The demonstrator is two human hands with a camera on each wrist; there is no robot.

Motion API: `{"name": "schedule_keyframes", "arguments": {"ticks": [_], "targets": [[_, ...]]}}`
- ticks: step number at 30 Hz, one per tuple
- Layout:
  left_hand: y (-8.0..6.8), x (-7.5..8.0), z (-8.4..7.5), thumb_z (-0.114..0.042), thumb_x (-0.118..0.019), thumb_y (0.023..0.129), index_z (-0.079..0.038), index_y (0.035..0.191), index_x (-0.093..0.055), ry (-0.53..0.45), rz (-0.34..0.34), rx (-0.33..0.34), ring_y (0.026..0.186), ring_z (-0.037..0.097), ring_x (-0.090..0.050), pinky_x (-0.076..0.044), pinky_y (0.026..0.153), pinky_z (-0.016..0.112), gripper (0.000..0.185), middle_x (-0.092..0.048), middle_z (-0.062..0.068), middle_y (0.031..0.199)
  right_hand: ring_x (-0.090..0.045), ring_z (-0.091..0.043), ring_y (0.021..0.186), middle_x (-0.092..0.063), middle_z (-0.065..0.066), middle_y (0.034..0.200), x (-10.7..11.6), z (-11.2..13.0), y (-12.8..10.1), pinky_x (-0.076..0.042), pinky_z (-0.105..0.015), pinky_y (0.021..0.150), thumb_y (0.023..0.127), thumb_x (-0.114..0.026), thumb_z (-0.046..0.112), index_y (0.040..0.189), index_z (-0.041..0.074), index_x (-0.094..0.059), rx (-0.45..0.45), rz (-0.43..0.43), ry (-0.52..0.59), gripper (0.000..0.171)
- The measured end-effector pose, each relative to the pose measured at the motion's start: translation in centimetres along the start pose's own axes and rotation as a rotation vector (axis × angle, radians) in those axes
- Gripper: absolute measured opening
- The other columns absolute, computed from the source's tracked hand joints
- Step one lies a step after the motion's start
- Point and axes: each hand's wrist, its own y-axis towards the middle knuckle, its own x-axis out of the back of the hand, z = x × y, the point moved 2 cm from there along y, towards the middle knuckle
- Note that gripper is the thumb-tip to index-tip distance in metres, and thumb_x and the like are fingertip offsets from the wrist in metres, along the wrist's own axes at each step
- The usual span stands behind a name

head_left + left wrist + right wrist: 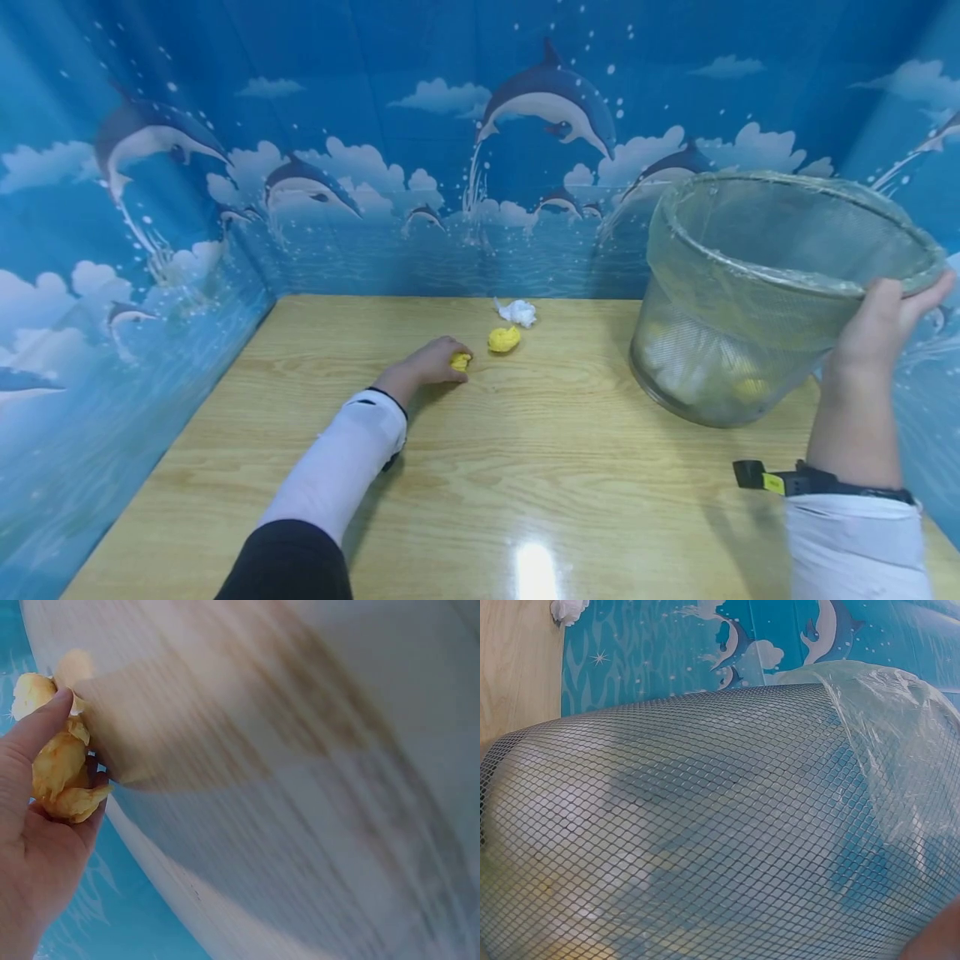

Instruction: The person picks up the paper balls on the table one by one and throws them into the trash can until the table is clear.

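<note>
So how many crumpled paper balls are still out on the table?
3. One yellow ball is gripped in the left hand, a second yellow ball lies beyond it, and a white ball sits near the wall. Others show dimly inside the mesh basket.

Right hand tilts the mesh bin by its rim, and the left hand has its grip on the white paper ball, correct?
Not quite. The left hand grips a yellow paper ball; the head view shows the white paper ball lying untouched farther back. The right hand does tilt the mesh bin.
</note>
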Motion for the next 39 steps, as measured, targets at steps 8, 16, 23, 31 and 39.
{"name": "schedule_keyframes", "arguments": {"ticks": [8, 16, 23, 31, 39], "targets": [[0.0, 0.2, -0.1, -0.024, -0.066, 0.093, -0.009, 0.134, -0.058, -0.016, -0.002, 0.012, 0.127, 0.031, -0.048, -0.039, 0.107, 0.044, 0.044, -0.053, 0.016, 0.134, 0.014, 0.007, 0.140, 0.017, 0.019, 0.158, 0.1, -0.1, 0.2, 0.009, -0.012, 0.111, 0.100, -0.023, 0.024, 0.153, 0.033, 0.018, 0.012, -0.004, 0.010, 0.068], [0.2, 0.2, 0.0, -0.027, -0.064, 0.094, -0.010, 0.135, -0.056, -0.043, 0.004, 0.030, 0.129, 0.030, -0.047, -0.039, 0.108, 0.044, 0.045, -0.052, 0.015, 0.135, 0.014, 0.007, 0.140, 0.015, 0.020, 0.157, 0.2, -0.3, 0.3, 0.009, -0.013, 0.112, 0.100, -0.023, 0.024, 0.152, 0.035, 0.018, 0.027, 0.006, 0.017, 0.067], [0.5, 1.1, -0.3, -0.027, -0.063, 0.094, -0.006, 0.135, -0.054, -0.037, -0.035, 0.020, 0.127, 0.031, -0.049, -0.039, 0.108, 0.044, 0.047, -0.054, 0.016, 0.134, 0.013, 0.006, 0.140, 0.014, 0.020, 0.158, 0.1, -0.2, 0.1, 0.008, -0.013, 0.112, 0.100, -0.022, 0.024, 0.152, 0.034, 0.018, 0.030, 0.009, 0.021, 0.067], [0.8, 2.6, -0.8, -0.028, -0.061, 0.096, -0.007, 0.138, -0.052, -0.062, -0.105, 0.030, 0.131, 0.033, -0.046, -0.037, 0.111, 0.046, 0.048, -0.052, 0.016, 0.139, 0.015, 0.006, 0.140, 0.016, 0.021, 0.157, 0.1, -0.3, 0.4, 0.009, -0.015, 0.112, 0.101, -0.022, 0.025, 0.152, 0.036, 0.019, 0.010, 0.011, -0.008, 0.067], [1.6, 5.2, -2.3, -0.034, -0.059, 0.097, -0.007, 0.142, -0.048, -0.127, -0.179, 0.071, 0.137, 0.032, -0.040, -0.035, 0.112, 0.047, 0.054, -0.047, 0.015, 0.144, 0.013, 0.006, 0.140, 0.015, 0.021, 0.157, 0.1, -0.3, 0.3, 0.009, -0.014, 0.112, 0.101, -0.024, 0.025, 0.152, 0.036, 0.019, 0.017, 0.023, 0.017, 0.068]]}}
